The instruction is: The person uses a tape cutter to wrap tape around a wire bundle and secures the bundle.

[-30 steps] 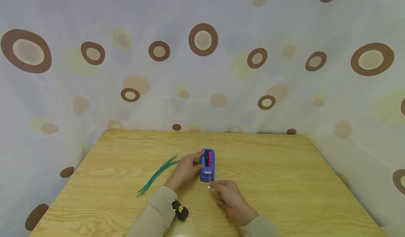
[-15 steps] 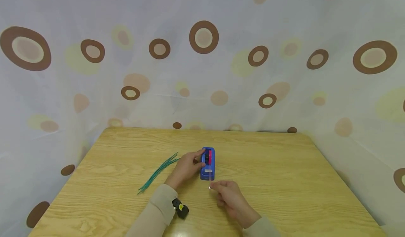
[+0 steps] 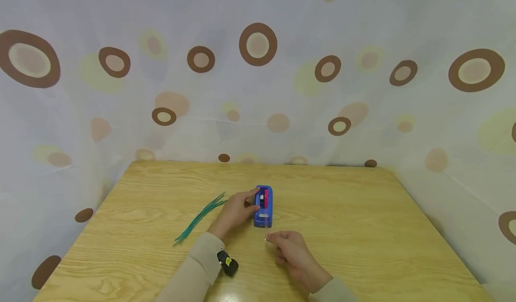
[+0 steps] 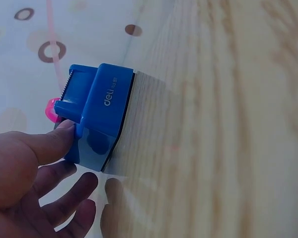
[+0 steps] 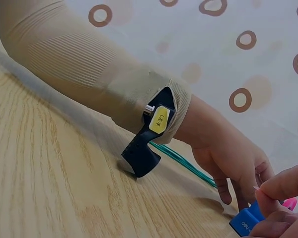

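Observation:
A blue tape dispenser [image 3: 269,221] with a pink tape roll [image 3: 266,198] stands on the table in the head view. My left hand [image 3: 234,213] grips its left side, the index finger near the far end and the thumb closer to me. In the left wrist view, that thumb presses the dispenser [image 4: 109,99] beside its toothed cutter; the lower fingers curl loosely. My right hand [image 3: 293,253] pinches the free end of the tape between thumb and index finger. A short strip of tape [image 4: 51,34] stretches from the roll past the cutter to the right fingers.
A bundle of thin green ties or wires [image 3: 199,221] lies left of my left hand on the wooden table [image 3: 354,221]. A black wrist camera [image 3: 228,263] sticks out from the left sleeve. Behind the table hangs a patterned curtain [image 3: 298,96].
My right hand has drawn the tape slightly towards me, so the strip beyond the dispenser looks longer. The roll's hub has turned. My left hand keeps its hold; the head view has tilted slightly.

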A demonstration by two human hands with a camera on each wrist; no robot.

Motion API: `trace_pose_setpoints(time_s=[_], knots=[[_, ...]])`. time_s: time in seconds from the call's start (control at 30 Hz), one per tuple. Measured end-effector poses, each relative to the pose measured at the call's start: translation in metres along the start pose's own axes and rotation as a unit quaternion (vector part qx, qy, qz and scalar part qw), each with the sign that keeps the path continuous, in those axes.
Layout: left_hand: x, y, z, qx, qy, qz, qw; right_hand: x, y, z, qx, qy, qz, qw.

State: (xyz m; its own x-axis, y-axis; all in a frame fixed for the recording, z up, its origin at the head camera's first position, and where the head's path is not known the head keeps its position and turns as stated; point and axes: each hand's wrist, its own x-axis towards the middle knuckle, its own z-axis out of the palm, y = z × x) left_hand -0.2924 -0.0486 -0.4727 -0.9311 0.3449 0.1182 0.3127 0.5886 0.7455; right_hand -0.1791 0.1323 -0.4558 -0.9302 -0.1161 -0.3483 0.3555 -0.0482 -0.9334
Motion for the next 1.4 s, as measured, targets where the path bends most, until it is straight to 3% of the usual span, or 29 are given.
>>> trace_pose_setpoints(time_s=[0.43,0.9,1.17,1.4], knots=[[0.000,0.000,-0.001,0.015,-0.003,-0.004,0.9999,-0.006,0.001,0.000,0.001,-0.007,0.006,1.0000],[-0.005,-0.001,-0.004,0.024,0.005,0.020,0.9995,-0.009,-0.001,0.003,0.018,-0.010,0.000,0.9998],[-0.009,0.000,-0.009,0.011,0.007,0.011,0.9999,-0.007,0.001,0.003,0.037,-0.018,0.006,0.9991],[-0.013,-0.002,-0.014,-0.004,0.003,-0.016,0.9999,-0.007,0.002,0.002,0.055,-0.038,0.011,0.9977]])
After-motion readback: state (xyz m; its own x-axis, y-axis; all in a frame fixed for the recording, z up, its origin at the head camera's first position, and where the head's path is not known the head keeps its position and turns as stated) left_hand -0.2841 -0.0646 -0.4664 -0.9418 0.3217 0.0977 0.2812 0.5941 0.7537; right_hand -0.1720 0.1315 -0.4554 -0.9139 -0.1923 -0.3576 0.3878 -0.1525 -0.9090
